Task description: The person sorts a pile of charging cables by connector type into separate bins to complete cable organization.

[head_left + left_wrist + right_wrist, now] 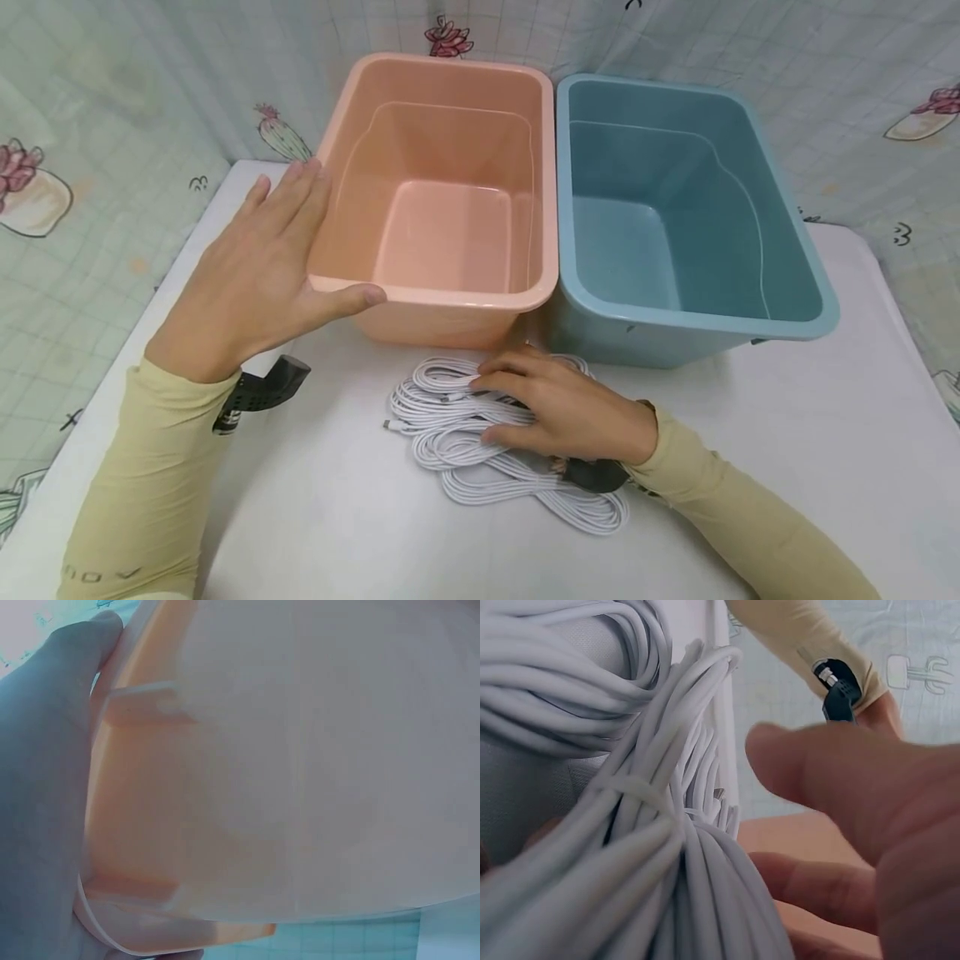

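My left hand rests along the left rim of a peach plastic bin, its fingers straight and the thumb stretched over the front-left corner. In the left wrist view, the bin's outer wall fills most of the picture beside the hand. Several coiled white cables lie in a pile before the bins, a metal plug sticking out at the left. Over the pile reaches my right hand, fingers spread across the upper coils. In the right wrist view its thumb stands apart from a tied cable bundle.
A blue plastic bin stands directly right of the peach one, their rims side by side. Both stand on a white table. Behind and at the sides hangs a patterned curtain.
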Motion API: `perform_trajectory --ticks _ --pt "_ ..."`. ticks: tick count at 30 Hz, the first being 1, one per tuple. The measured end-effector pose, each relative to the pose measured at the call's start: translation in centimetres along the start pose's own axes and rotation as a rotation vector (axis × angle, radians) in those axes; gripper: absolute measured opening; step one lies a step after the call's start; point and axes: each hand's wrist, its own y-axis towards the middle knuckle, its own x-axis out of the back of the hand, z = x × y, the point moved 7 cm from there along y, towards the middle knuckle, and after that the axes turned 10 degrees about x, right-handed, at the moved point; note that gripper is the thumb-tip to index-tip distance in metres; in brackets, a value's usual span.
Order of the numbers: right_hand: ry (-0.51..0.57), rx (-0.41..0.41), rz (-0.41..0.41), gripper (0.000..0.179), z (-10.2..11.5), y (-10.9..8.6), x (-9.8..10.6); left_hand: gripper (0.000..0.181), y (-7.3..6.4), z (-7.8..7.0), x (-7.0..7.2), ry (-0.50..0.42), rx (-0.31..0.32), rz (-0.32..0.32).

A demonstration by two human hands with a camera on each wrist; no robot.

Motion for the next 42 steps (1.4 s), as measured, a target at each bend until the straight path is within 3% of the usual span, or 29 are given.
perform_trajectory --ticks 10,26,37,42 --pt "0.043 -0.095 -0.027 0.038 -1.0 -0.3 0.3 0.113 0.3 -0.3 0.1 0.0 0.006 0.001" --pt "0.1 -0.15 -0.059 0.039 -1.9 -0.6 0.1 0.113 -0.4 -0.7 -0.2 -0.013 0.029 0.007" --pt "0.127 -0.176 -0.037 0.038 -1.9 -1.2 0.9 0.112 -0.4 -1.4 0.0 -0.032 0.035 0.01" --pt "0.133 -0.156 0.011 0.039 -2.1 -1.4 1.1 0.111 -0.2 -2.0 -0.3 -0.047 0.035 0.027"
